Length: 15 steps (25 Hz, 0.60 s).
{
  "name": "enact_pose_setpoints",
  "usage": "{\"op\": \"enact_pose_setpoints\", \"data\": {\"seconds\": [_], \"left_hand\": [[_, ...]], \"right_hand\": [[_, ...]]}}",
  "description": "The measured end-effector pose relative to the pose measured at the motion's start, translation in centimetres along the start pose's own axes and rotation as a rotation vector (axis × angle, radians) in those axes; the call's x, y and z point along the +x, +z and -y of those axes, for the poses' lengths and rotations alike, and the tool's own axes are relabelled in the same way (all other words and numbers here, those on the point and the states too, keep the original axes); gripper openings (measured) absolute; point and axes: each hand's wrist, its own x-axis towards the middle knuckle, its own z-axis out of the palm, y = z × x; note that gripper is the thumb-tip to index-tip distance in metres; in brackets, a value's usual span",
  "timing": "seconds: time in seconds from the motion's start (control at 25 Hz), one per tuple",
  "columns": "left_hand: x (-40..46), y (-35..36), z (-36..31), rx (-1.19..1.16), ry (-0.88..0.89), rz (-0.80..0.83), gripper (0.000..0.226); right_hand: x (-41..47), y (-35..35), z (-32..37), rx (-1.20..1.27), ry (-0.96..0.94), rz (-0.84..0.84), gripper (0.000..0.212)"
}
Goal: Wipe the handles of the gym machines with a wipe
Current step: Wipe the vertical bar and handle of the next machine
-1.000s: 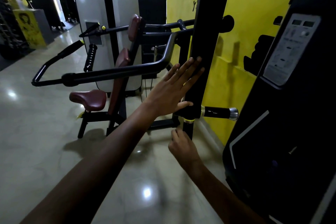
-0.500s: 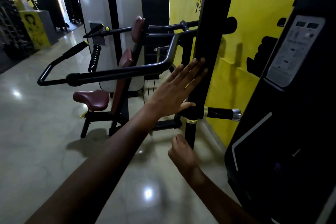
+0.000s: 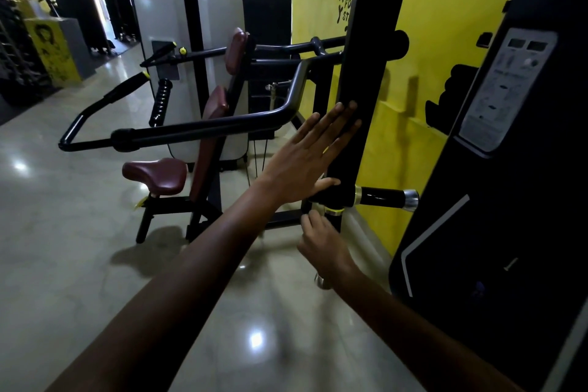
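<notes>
A person's left hand (image 3: pixel 304 158) lies flat against a black upright post (image 3: pixel 366 79) of a gym machine, fingers straight and spread, thumb resting just above the post's lower joint; it holds nothing. Below it, the right hand (image 3: pixel 323 240) reaches up to the same joint, fingers curled at a chrome and yellow collar (image 3: pixel 332 209); whether they pinch anything there cannot be told, and no wipe can be made out in either hand. From that joint a short black handle (image 3: pixel 380 196) with a chrome end cap juts out to the right, just beside the left thumb and apart from both hands; a second chrome end (image 3: pixel 321 281) shows below the right wrist. Left of the post, a long bent black lever arm (image 3: pixel 203 129) of another machine crosses behind the left hand; that machine has a maroon seat (image 3: pixel 156 175), maroon back pads (image 3: pixel 237 48) and a grey weight-stack cover (image 3: pixel 159 9). A yellow wall (image 3: pixel 445 9) stands behind; a dark panel with an instruction label (image 3: pixel 502 89) fills the right; the polished floor (image 3: pixel 63 248) reflects ceiling lights.
</notes>
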Motion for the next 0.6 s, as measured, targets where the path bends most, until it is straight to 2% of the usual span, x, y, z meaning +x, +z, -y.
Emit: {"op": "enact_pose_setpoints", "data": {"seconds": [0.2,0.28,0.36,0.44,0.6], "left_hand": [[-0.4,-0.4,0.3,-0.062,0.007,0.006,0.089],[-1.2,-1.2,0.9,-0.149,0.021,-0.011,0.078],[-2.9,-1.9,1.8,-0.268,-0.032,-0.037,0.065],[-5.6,-2.1,3.0,-0.444,-0.212,-0.04,0.056],[-12.4,-2.8,5.7,-0.669,-0.676,0.051,0.049]], "right_hand": [[0.2,-0.7,-2.0,-0.035,-0.072,-0.099,0.015],[0.4,-1.3,-2.1,0.093,-0.074,-0.147,0.013],[1.3,-2.3,-2.1,0.347,0.032,-0.176,0.016],[2.7,-3.5,-2.1,0.528,0.144,-0.132,0.024],[5.8,-5.3,-1.4,0.826,0.277,-0.132,0.008]]}}
